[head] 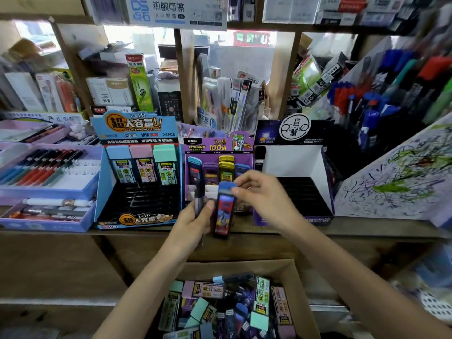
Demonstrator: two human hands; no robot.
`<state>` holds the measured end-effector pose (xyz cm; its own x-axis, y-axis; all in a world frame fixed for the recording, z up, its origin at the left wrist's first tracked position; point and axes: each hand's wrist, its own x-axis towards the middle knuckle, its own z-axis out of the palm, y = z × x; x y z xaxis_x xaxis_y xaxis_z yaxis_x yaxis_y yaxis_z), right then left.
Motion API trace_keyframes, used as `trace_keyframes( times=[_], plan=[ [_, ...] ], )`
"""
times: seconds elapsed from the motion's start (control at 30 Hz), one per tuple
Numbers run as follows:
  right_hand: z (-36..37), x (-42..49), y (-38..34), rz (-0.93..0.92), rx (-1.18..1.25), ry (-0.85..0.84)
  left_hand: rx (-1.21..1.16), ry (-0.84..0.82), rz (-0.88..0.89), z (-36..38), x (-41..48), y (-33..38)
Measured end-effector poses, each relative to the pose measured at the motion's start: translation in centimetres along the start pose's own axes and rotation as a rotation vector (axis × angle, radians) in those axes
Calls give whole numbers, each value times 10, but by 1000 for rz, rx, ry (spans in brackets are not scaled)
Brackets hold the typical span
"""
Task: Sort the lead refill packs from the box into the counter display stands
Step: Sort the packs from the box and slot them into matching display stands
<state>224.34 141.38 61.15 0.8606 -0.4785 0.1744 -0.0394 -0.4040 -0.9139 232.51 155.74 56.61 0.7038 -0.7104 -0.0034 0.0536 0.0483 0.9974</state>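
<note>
Fingers (pixel 241 190) of the right hand (pixel 263 195) pinch the upright pack (pixel 223 212) by its cap; left hand (pixel 194 217) grips lower down; purple stand (pixel 217 146) lies at twelve o'clock.

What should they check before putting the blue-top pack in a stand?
1. Grip on the blue-capped pack: ok, the left hand holds it and the right hand pinches its cap.
2. Matching stand: ok, the purple stand shows similar packs.
3. Free slot there: cannot tell, the hands hide the front rows.
4. Dark pack in the left hand: ok, held too.
5. Box has more packs: ok.
</note>
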Motion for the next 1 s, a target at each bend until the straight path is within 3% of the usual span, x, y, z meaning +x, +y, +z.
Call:
trace_keyframes(
  times=[0.3, 0.57, 0.67, 0.83, 0.93, 1.0],
  plan=[
    [-40, 37, -12, -179, -145, 314, 183, 137, -9, -19, -3, -5],
    [-23, 46, 24, -244, -408, 310, -106, 150, -52, -23, 10, -12],
    [-21, 51, 34, -232, -578, 316, -46, 162, -27, -24, 9, -14],
    [-20, 46, 31, -222, -649, 331, 104, 104, 65, -22, -1, -13],
    [-14, 27, 19, -318, -527, 322, 128, 103, 129, -17, -4, -6],
    [-4, 11, 12, -266, -322, 187, 138, 78, 166, -13, -7, -1]
  ],
)
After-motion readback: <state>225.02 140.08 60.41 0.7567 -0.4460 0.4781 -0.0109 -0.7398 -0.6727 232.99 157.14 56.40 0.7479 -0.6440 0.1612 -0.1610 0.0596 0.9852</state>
